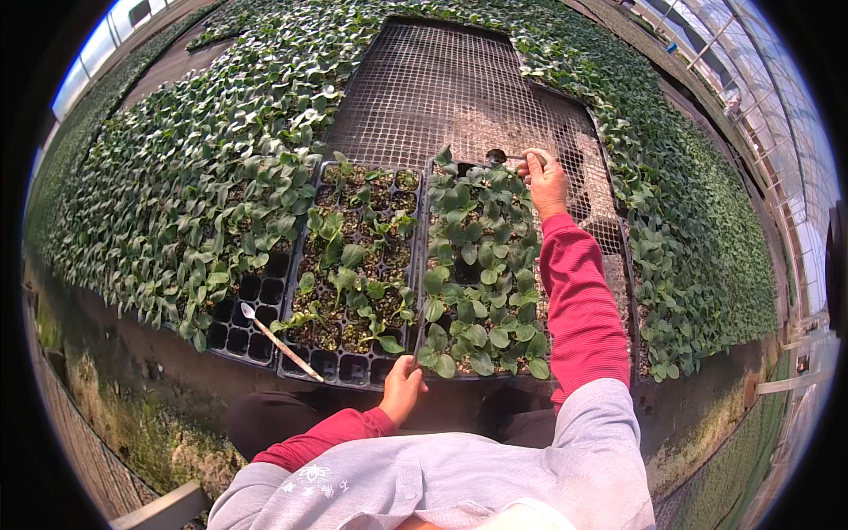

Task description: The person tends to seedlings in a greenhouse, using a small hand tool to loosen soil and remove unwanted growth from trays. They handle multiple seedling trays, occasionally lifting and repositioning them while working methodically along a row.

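My right hand (543, 179) is closed on the handle of a small spoon-like tool (507, 158), whose dark end is at the far edge of the right-hand seedling tray (467, 270), full of broad-leaved seedlings. At the near edge, between two trays, my left hand (401, 387) pinches something thin and dark, too small to name. The middle black cell tray (353, 370) holds sparser seedlings, with several cells lacking plants. A small scoop with a white tip and a worn handle (281, 343) lies across the near left corner of the trays.
Dense seedling trays (199, 199) spread to the left, and more (695, 278) to the right. Beyond the near trays is a wire mesh bench top (424, 86). A mossy concrete edge (165, 424) runs along the near side. Greenhouse framing (762, 99) curves at the right.
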Tool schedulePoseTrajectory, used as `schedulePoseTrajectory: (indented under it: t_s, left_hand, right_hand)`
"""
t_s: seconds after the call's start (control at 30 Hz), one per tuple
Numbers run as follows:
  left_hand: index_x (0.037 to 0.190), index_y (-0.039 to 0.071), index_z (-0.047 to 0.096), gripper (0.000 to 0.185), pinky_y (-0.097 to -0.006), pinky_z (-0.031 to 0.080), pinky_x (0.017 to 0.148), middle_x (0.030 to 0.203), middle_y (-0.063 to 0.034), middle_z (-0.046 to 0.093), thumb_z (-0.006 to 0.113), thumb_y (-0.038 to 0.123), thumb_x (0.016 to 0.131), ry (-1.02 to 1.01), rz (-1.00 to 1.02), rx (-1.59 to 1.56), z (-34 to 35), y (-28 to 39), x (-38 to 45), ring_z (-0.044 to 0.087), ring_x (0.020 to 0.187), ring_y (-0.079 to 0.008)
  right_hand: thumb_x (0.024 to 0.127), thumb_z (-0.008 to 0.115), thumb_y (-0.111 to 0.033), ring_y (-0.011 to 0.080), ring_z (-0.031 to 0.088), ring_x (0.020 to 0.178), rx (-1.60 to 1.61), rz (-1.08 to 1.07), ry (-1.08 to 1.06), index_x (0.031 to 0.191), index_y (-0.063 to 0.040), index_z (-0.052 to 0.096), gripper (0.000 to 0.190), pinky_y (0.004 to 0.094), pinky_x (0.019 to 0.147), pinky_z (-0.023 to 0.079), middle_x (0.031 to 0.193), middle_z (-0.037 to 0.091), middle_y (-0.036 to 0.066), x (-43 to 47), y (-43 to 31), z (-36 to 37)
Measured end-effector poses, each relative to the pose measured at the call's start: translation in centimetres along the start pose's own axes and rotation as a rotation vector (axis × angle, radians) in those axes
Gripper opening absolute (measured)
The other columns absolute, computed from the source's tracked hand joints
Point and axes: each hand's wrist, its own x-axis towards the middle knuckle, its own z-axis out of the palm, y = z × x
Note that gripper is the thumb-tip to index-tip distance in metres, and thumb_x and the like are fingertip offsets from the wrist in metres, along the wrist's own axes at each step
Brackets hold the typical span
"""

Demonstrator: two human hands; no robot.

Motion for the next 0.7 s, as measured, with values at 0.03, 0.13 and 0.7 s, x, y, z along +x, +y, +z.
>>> schedulePoseTrajectory:
  t_s: [0.03, 0.13, 0.7]
  left_hand:
    - [0.095, 0.003, 0.045, 0.011, -0.0216, 0.039, 0.05, 0.076, -0.0016, 0.047, 0.044, 0.002, 0.085, -0.02, -0.013, -0.016, -0.3, 0.1, 0.3, 0.048, 0.053, -0.0094]
    - [0.096, 0.003, 0.044, 0.011, -0.0216, 0.038, 0.048, 0.077, -0.0019, 0.048, 0.044, 0.002, 0.085, -0.061, -0.075, -0.137, -1.0, 0.1, 0.7, 0.049, 0.052, -0.0098]
    - [0.097, 0.007, 0.045, 0.013, -0.02, 0.035, 0.043, 0.073, -0.0002, 0.049, 0.049, 0.006, 0.085, -0.122, -0.173, -0.166, -1.8, 1.1, 1.2, 0.049, 0.052, -0.0088]
  right_hand:
    - [0.086, 0.052, -0.021, 0.008, 0.06, 0.062, -0.053, -0.022, -0.013, 0.093, -0.008, 0.06, 0.017, 0.0221, 0.057, 0.047, 0.071, 0.063, 0.002, 1.7, 0.8, 2.0]
    - [0.085, 0.052, -0.026, 0.0184, 0.061, 0.068, -0.21, -0.05, -0.111, 0.092, -0.012, 0.06, 0.018, 0.0306, 0.062, 0.047, 0.074, 0.063, 0.006, 5.4, 3.8, 6.0]
    - [0.089, 0.036, -0.014, 0.0216, 0.061, 0.063, 0.773, 0.715, 0.347, 0.096, 0.001, 0.047, 0.019, 0.0299, 0.051, 0.052, 0.08, 0.059, 0.016, 7.4, 11.6, 6.5]
